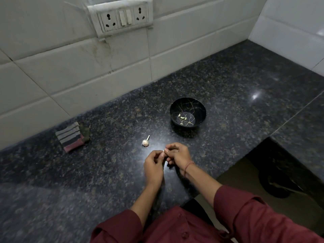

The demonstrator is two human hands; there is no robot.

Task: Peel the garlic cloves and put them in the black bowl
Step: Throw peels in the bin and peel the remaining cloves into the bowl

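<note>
My left hand (154, 165) and my right hand (178, 154) meet fingertip to fingertip just above the dark granite counter, pinching a small pale garlic clove (164, 151) between them. Most of the clove is hidden by the fingers. A partly broken garlic bulb (145, 142) with a short stem lies on the counter, a little left of and beyond my hands. The black bowl (188, 102) with thin gold veins stands farther back and to the right. It holds a few peeled cloves (182, 117) on its bottom.
A folded striped cloth (70, 138) lies at the left against the white tiled wall. A socket panel (122, 17) sits high on the wall. The counter edge (228, 170) steps inward at the right, with a dark floor area and a dark round object (277, 186) below.
</note>
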